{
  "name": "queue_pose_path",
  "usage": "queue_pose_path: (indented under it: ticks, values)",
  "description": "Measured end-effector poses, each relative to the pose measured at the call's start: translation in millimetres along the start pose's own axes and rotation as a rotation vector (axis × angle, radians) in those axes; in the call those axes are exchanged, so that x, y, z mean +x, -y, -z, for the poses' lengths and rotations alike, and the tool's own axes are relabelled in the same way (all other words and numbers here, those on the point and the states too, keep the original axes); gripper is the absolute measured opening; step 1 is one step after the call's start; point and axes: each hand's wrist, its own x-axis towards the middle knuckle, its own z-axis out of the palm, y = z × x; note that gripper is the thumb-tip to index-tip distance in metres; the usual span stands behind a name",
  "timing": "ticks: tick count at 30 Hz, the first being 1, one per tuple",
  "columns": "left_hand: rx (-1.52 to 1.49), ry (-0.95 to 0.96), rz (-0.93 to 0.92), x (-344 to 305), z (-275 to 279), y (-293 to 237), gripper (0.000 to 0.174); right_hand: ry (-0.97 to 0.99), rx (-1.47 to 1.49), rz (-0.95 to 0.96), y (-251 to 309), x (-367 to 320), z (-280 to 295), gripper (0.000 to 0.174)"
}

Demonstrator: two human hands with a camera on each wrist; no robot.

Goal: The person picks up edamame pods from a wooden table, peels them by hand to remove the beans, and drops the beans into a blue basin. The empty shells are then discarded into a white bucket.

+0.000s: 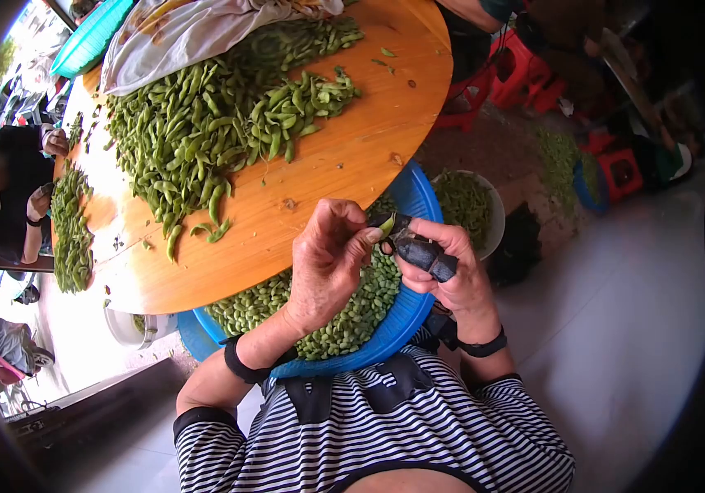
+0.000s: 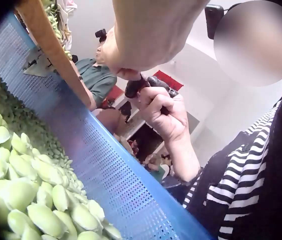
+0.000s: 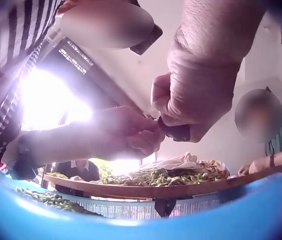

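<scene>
My left hand pinches a green bean pod between thumb and fingers. Right beside it, my right hand grips a black hand tool with thick, dark, wrapped-looking handles; I cannot tell its exact kind. The tool's far end meets the pod at the left fingertips. Both hands are over a blue plastic basket that holds many shelled green beans. In the left wrist view the right hand's fingers curl round the dark handles.
A round wooden table overlaps the basket's far side, bearing a heap of unshelled pods and a pale cloth. A pale bucket of green pods stands on the floor at right, near red stools. Another person sits at the table's left.
</scene>
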Motion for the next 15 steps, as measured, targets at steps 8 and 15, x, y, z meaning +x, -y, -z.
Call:
queue_pose_path:
  ticks: [8,15]
  values:
    - [-0.157,0.046,0.173,-1,8,0,0.011,-0.011,-0.206,0.100,-7,-2,1,0.051]
    - [-0.478,0.106,0.424,-1,10,3,0.014,-0.041,-0.276,0.138,-7,-3,-3,0.037]
